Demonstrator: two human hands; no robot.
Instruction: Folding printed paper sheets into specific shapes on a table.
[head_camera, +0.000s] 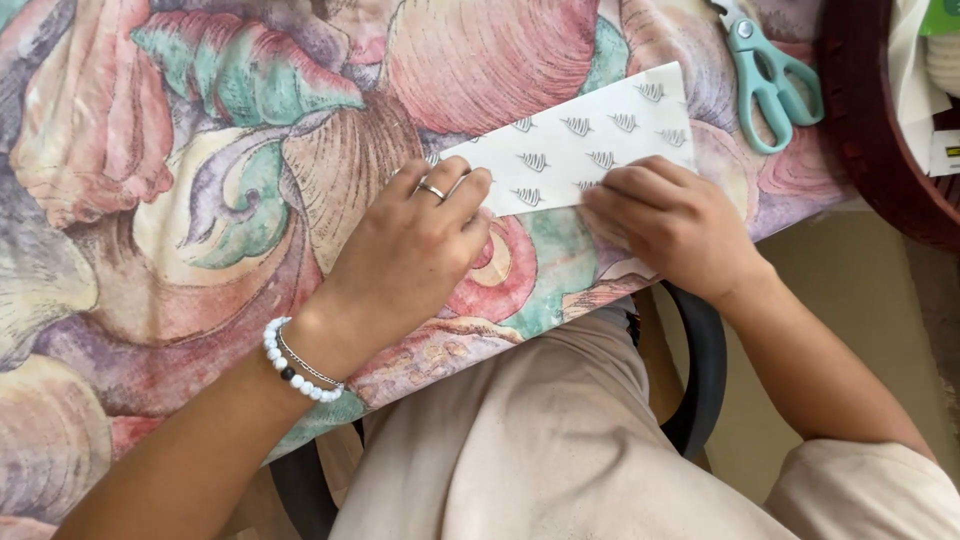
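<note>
Head view, looking down over a table draped in a floral-and-shell printed tablecloth (200, 200). On the cloth, near the front edge: a folded sheet of white patterned paper (585, 140), dotted with small grey leaf-like motifs, lying at a slant, far end toward the upper right.

Left hand (415, 250): flat on the near-left end of the paper, fingers spread and pressing down, ring on one finger, white bead bracelet (295, 365) at the wrist. Not closed around anything, just pinning. Right hand (675, 225): knuckles up, fingers curled down onto the lower right edge of the paper, pressing or pinching along that edge; whether any part of the sheet is actually gripped underneath cannot be told from here.

Paper, then, spanning between both hands, touching each, middle and far end uncovered.

Handling, as a judgement: very light, thin, flexible, easily creased or torn, likely to slide a little over the cloth unless held down. Best taken at edges or corners with fingertips, or flattened with the pads along a fold line; no strength needed, only even pressure.

Elsewhere: teal-handled scissors (770, 80) lying on the cloth to the upper right, well apart from both hands, blades pointing away. Dark red round basket (870, 150) at the right edge, contents mostly out of view. Below the table, lap in beige trousers (540, 440) and the black rim of a chair (705, 370).
</note>
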